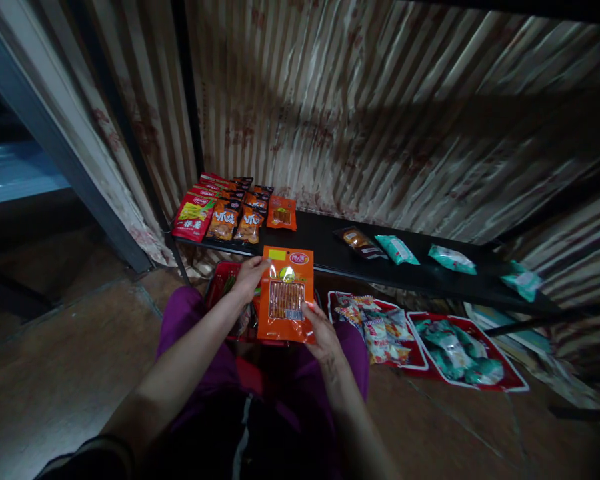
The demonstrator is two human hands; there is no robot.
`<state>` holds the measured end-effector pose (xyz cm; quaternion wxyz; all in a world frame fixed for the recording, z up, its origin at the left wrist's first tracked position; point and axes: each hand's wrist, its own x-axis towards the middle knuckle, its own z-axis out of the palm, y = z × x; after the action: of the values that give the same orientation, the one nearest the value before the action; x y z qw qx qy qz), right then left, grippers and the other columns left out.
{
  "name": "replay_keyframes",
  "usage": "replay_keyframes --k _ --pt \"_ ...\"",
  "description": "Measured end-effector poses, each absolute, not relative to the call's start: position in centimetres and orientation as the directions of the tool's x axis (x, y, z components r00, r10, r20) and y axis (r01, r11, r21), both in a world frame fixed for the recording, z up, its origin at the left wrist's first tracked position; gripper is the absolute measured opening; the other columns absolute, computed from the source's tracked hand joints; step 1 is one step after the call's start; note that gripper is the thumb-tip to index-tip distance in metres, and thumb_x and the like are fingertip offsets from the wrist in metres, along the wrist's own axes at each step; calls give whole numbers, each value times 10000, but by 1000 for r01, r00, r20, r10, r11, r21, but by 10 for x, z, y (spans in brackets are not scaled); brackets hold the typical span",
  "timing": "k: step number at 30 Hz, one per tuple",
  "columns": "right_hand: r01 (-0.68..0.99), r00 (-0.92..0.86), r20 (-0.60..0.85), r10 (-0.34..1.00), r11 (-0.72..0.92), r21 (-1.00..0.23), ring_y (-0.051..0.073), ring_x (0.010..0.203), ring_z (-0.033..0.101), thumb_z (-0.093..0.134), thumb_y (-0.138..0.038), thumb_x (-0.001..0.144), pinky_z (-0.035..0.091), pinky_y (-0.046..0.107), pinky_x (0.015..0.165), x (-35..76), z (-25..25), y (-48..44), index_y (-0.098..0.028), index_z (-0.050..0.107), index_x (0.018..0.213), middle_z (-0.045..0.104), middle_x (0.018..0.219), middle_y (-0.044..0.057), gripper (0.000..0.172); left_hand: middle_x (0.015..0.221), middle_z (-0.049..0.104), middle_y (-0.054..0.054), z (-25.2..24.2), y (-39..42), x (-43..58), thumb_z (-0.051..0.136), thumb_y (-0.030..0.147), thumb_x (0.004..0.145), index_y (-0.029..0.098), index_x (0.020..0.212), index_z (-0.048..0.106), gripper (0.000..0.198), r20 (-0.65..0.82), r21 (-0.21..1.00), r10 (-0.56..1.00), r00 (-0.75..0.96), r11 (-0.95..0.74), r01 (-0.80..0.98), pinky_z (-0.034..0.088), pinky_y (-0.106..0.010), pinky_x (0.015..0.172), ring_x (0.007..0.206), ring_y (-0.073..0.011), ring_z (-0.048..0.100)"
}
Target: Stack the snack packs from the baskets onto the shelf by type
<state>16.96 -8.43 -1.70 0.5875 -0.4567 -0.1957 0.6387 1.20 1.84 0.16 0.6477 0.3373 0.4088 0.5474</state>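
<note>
An orange snack packet [287,293] with a clear window showing brown sticks is held upright before me. My left hand [251,279] grips its upper left edge, and my right hand [321,330] pinches its lower right edge. Beyond it on the black shelf [325,243] lies a similar orange packet [282,213]. Left of that sit rows of orange-and-black snack bags [224,220] and red packets [195,215]. Below the held packet is a red basket [225,270] with packets inside, partly hidden by my arms and the packet.
Along the shelf's right part lie a brown packet [360,241] and several green packets [397,250]. On the floor stand a red basket of mixed snack bags [419,343] and another of green packets [517,383]. Striped curtain [330,120] hangs behind; a dark metal post [186,87] rises at left.
</note>
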Motion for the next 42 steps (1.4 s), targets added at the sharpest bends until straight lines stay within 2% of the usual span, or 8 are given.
replay_keyframes --k 6,12,16,22,27,35,38,42 --pt "-573 85 -373 924 -261 -777 197 700 699 829 -298 569 586 300 615 167 -24 -88 -242 670 895 739 829 -1 367 668 662 -14 4 20 21 739 340 585 152 729 637 258 -288 831 957 -11 245 -499 438 -255 586 578 -136 582" --pt "-651 116 -382 917 -221 -726 180 730 694 807 -260 613 569 319 727 173 -29 -81 -236 654 918 736 870 -13 343 819 692 -34 0 6 2 705 442 652 171 877 675 354 -322 885 921 222 375 -276 410 -230 593 656 -126 595" --pt "-654 155 -362 919 -179 -735 178 718 687 797 -270 624 561 336 752 176 -29 -75 -233 646 854 733 844 -24 278 820 704 -59 -12 -18 2 775 394 585 137 852 687 381 -270 862 855 444 420 -285 451 -267 670 693 -160 623" --pt "-610 129 -295 947 -159 -776 186 785 689 783 -283 636 549 316 744 182 -21 -67 -226 656 942 736 908 -2 336 710 700 -42 -27 -29 11 791 373 558 119 842 702 391 -239 863 913 331 355 -358 469 -275 654 642 -164 626" --pt "-584 259 -207 943 -18 -811 126 767 682 769 -283 654 529 202 661 207 -4 -41 -219 674 966 743 909 10 332 720 707 -53 -28 -28 4 785 370 583 116 882 707 400 -230 873 902 366 358 -332 473 -278 634 638 -175 637" --pt "-509 474 -320 820 -42 -860 131 562 641 769 -173 600 523 230 554 218 -8 -10 -174 645 690 713 635 -6 154 715 708 -51 -32 -42 2 783 382 592 112 859 710 387 -238 877 867 438 386 -288 462 -260 605 592 -156 623" --pt "-523 438 -313 842 -44 -851 130 603 653 758 -241 640 531 232 583 214 -5 -13 -199 652 745 722 680 -18 155 688 703 -45 -33 -40 2 796 370 562 116 852 710 395 -256 854 873 415 405 -325 466 -262 610 592 -157 623" --pt "-531 234 -353 906 -185 -827 126 710 678 687 -458 728 534 218 606 211 -3 -34 -256 663 911 741 838 -10 273 710 709 -43 -27 -27 1 799 327 548 127 826 711 354 -260 820 901 347 395 -413 481 -276 662 646 -166 636"
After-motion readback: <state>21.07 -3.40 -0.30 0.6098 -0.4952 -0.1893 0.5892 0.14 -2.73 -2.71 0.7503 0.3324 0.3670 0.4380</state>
